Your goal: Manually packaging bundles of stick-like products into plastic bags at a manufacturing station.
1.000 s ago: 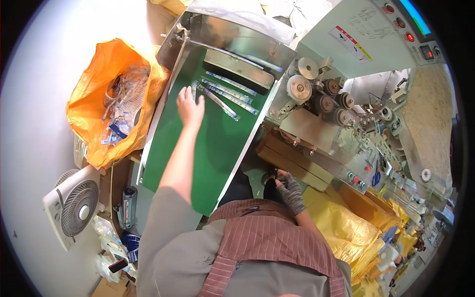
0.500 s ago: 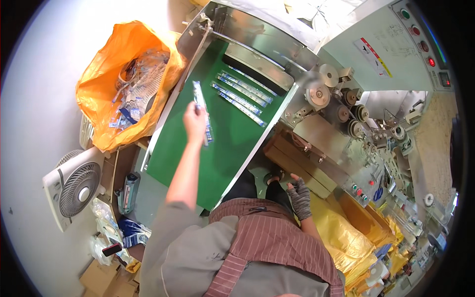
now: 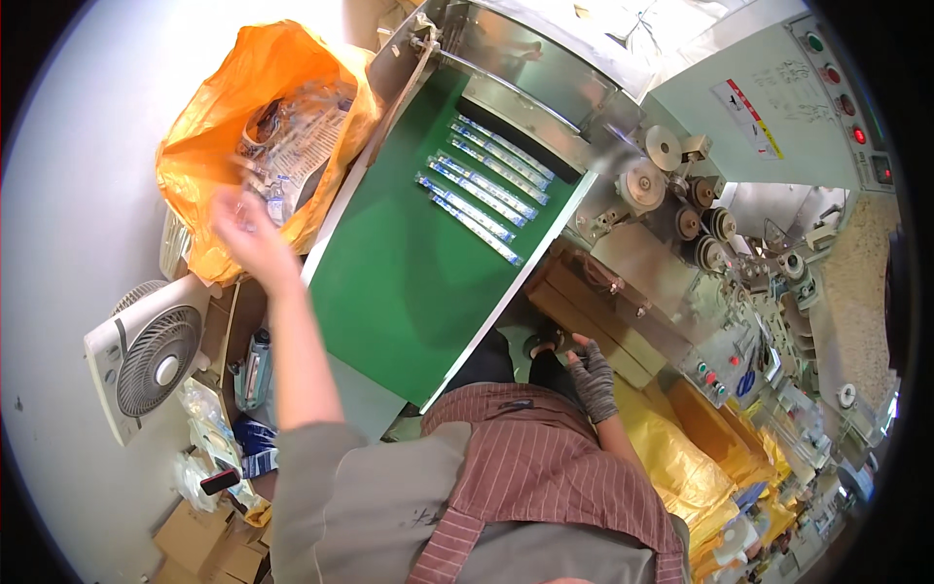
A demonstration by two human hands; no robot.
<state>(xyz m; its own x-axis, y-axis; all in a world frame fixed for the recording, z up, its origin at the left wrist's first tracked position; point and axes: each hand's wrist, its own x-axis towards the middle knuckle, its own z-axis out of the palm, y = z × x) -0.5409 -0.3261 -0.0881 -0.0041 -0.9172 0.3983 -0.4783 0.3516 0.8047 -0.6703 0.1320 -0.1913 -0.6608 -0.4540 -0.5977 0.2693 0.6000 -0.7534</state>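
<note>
My left hand point(image 3: 248, 234) is stretched out to the left, blurred, at the rim of an orange plastic bag point(image 3: 190, 170) full of long clear-and-blue packets point(image 3: 292, 136). Its fingers are apart and I see nothing in them. Several more of the same thin packets point(image 3: 482, 190) lie in a row at the far end of a green conveyor belt point(image 3: 399, 292), to the right of that hand. My right hand point(image 3: 592, 375), in a grey fingerless glove, rests low by the belt's right edge, near my lap, holding nothing.
A metal packing machine with rollers point(image 3: 671, 195) and a button panel point(image 3: 837, 88) stands at the right. A white fan point(image 3: 146, 355) sits at lower left, cardboard boxes point(image 3: 195, 545) below it. Yellow bags point(image 3: 681, 457) lie at my right.
My left hand lifted a packet off the green belt and swung left to the orange bag; the packet is no longer in it. The right hand stayed put.
</note>
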